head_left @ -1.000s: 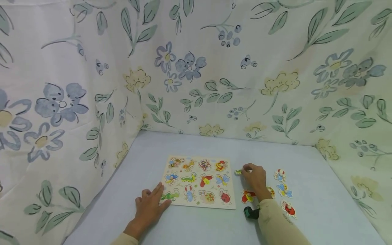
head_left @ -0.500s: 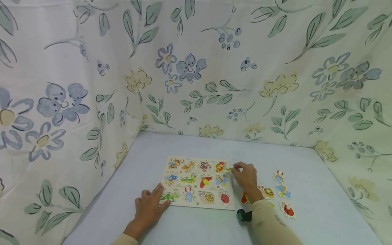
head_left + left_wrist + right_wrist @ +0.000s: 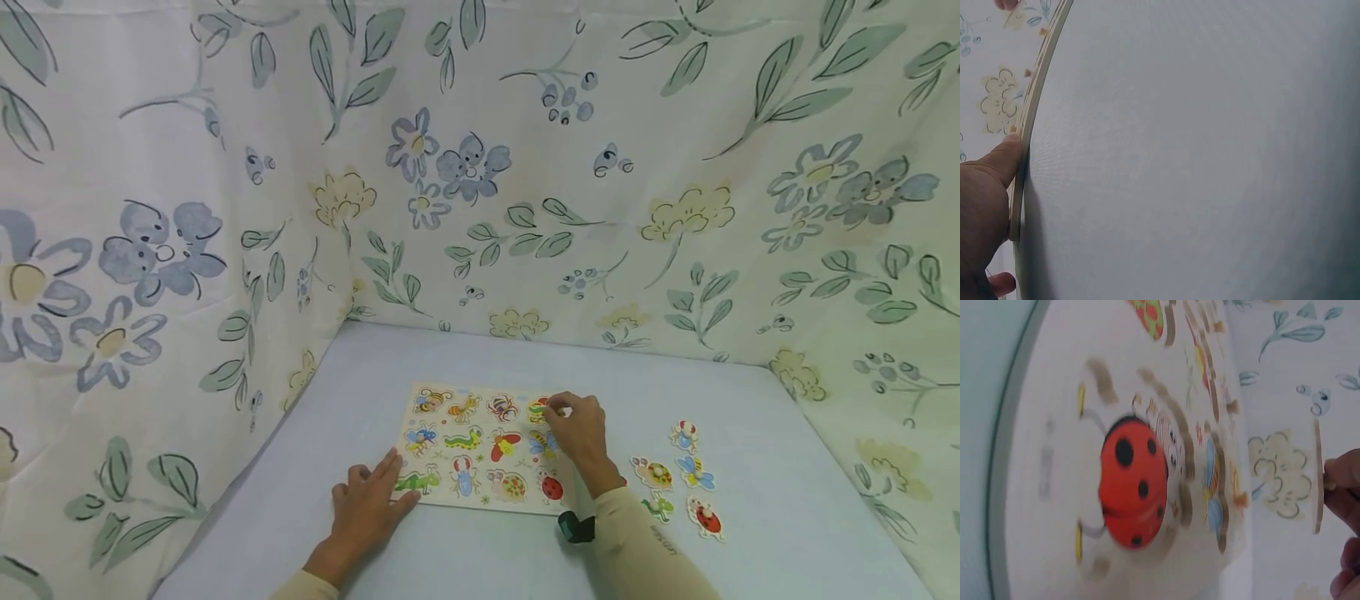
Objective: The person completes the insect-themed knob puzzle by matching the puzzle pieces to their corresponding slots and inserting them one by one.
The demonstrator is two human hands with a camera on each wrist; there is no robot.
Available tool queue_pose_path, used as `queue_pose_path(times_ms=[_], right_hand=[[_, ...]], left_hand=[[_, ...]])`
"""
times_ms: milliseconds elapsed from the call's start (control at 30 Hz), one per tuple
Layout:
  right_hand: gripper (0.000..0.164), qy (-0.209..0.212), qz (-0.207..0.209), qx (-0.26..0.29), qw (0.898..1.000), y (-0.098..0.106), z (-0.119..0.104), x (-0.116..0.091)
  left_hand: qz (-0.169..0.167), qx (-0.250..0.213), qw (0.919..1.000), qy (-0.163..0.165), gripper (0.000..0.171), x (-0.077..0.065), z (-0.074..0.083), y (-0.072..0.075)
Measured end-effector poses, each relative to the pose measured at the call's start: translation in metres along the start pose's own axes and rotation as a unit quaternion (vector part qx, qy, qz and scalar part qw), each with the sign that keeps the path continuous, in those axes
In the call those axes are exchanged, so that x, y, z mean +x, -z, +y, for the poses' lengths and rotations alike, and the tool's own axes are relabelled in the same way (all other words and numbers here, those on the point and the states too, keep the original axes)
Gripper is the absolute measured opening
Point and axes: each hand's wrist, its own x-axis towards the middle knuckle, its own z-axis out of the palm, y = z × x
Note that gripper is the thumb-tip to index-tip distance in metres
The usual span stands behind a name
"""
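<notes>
Cream rectangular wooden board lies under the extended left hand; the right hand pinches a thin green wooden piece, best held level.

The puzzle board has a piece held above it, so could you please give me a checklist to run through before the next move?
1. Puzzle board steadied: ok, left hand rests at its near left corner.
2. Green piece gripped: ok, right hand pinches it.
3. Piece lifted: ok, apart from the board in the right wrist view.
4. Piece above caterpillar picture: not ok, it is by the far right corner.
5. Piece's exact orientation: cannot tell, fingers hide part.
</notes>
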Motion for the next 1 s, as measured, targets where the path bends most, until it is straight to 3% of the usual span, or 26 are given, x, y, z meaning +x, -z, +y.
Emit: queue_pose_path(times_ms=[1000], right_hand=[[0.005, 0.104, -0.031, 0.037, 0.993, -0.057, -0.057, -0.013]], left_hand=[[0.006, 0.002, 1.0, 0.0, 0.071, -0.001, 0.001, 0.003]])
